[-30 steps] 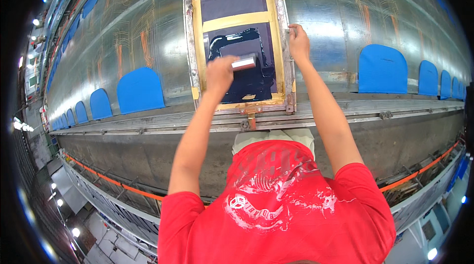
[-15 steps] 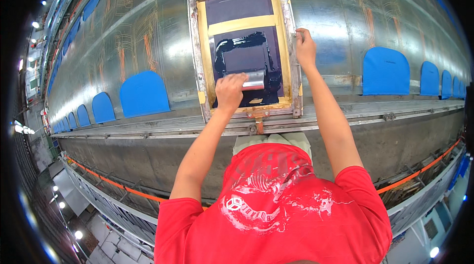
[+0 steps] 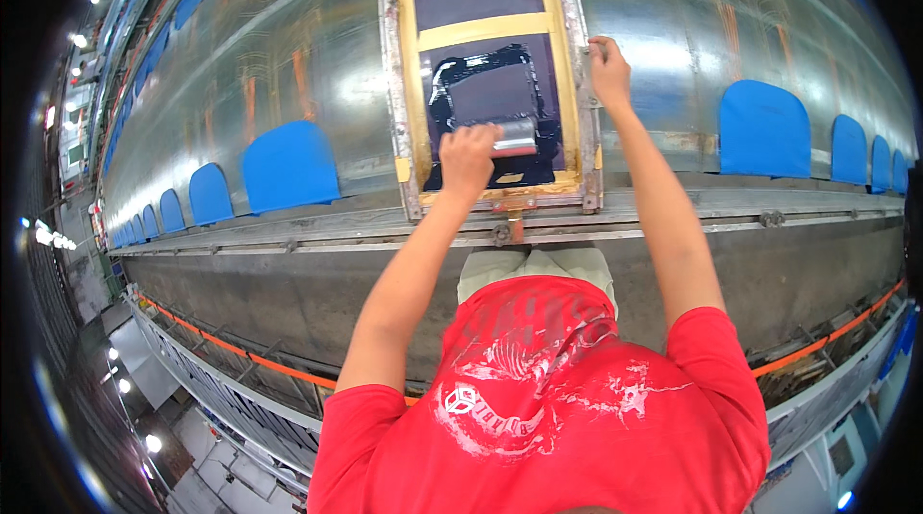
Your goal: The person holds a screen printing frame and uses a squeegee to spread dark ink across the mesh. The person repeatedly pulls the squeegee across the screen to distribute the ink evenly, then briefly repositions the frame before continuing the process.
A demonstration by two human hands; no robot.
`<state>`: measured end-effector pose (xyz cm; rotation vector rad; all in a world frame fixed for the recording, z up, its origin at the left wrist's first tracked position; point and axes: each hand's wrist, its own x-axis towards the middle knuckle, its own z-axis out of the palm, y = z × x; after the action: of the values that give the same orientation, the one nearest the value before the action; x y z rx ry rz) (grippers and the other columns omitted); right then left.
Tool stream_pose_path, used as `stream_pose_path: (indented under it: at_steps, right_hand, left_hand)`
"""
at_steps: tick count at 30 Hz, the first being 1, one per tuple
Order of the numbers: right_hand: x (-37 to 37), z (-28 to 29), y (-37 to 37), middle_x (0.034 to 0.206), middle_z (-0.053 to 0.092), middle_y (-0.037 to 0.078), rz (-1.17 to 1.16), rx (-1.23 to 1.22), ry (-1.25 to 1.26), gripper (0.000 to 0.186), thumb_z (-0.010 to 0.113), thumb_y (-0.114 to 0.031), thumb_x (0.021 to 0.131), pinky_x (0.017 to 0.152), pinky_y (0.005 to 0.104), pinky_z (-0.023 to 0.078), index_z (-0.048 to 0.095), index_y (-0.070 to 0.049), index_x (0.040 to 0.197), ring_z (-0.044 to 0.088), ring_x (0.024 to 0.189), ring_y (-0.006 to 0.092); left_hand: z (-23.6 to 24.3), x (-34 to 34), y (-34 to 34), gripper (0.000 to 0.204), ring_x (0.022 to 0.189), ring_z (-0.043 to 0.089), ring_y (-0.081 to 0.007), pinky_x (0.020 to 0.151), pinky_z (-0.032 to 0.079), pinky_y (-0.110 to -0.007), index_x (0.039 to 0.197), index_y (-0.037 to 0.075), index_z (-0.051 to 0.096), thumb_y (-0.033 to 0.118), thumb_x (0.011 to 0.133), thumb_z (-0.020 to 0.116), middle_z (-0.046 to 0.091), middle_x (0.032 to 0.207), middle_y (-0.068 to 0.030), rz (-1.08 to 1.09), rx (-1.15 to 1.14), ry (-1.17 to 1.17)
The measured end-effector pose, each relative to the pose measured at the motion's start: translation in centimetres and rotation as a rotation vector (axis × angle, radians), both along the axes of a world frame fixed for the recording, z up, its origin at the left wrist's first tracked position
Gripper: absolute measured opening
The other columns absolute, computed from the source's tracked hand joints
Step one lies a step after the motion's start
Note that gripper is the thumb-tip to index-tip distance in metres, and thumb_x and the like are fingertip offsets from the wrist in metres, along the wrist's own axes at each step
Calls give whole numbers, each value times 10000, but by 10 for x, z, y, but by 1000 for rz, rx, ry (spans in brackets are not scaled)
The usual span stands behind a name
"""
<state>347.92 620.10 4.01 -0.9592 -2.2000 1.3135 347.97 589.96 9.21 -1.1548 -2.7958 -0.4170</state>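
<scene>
A printing screen (image 3: pixel 392 81) in a worn, stained frame lies on a long metal table. Yellow tape edges its mesh and crosses it in a band. Dark wet ink (image 3: pixel 548 144) forms a rough outline around a smoother patch in the lower panel. My left hand (image 3: pixel 467 163) is closed on one end of a squeegee (image 3: pixel 516 137) with a silvery body and a red lower edge, which rests low on the inked mesh. At the frame's right side, near its upper half, my right hand (image 3: pixel 610 76) grips the rail between bent fingers and thumb.
Blue rounded fabric pieces (image 3: pixel 764 129) lie in a row along the table on both sides of the screen. A metal rail (image 3: pixel 365 235) with small knobs runs along the near edge, and a bracket (image 3: pixel 516 225) joins the frame there. Orange bars (image 3: pixel 231 351) stand behind me.
The whole view has shifted, so the screen and table appear slightly higher and further right. Against the frame, the squeegee and both hands have barely moved.
</scene>
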Motion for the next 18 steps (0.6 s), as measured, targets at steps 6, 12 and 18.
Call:
stream_pose_path:
  at_steps: [6, 12, 18]
  right_hand:
    - [-11, 29, -8, 811, 707, 159, -48, 131, 25, 190, 618, -245, 970, 692, 411, 505, 699, -121, 1089, 668, 715, 278]
    - [-14, 52, -32, 808, 708, 163, 1, 160, 170, 171, 615, -225, 978, 698, 419, 503, 693, -101, 1066, 676, 735, 307]
    - [-103, 53, -212, 751, 670, 186, 14, 129, 237, 159, 599, -192, 980, 665, 445, 478, 680, -96, 1078, 644, 687, 361]
  left_hand:
    - [23, 22, -35, 304, 1077, 651, -219, 882, 474, -401, 1098, 151, 702, 63, 814, 642, 718, 1160, 11, -52, 201, -76]
    - [37, 40, -47, 451, 1187, 626, -235, 971, 469, -410, 1201, 156, 686, 37, 766, 660, 695, 1255, -15, 54, 156, -129]
    - [49, -54, -219, 474, 1184, 627, -251, 964, 477, -413, 1198, 153, 701, 11, 748, 656, 695, 1263, -14, 65, 97, -131]
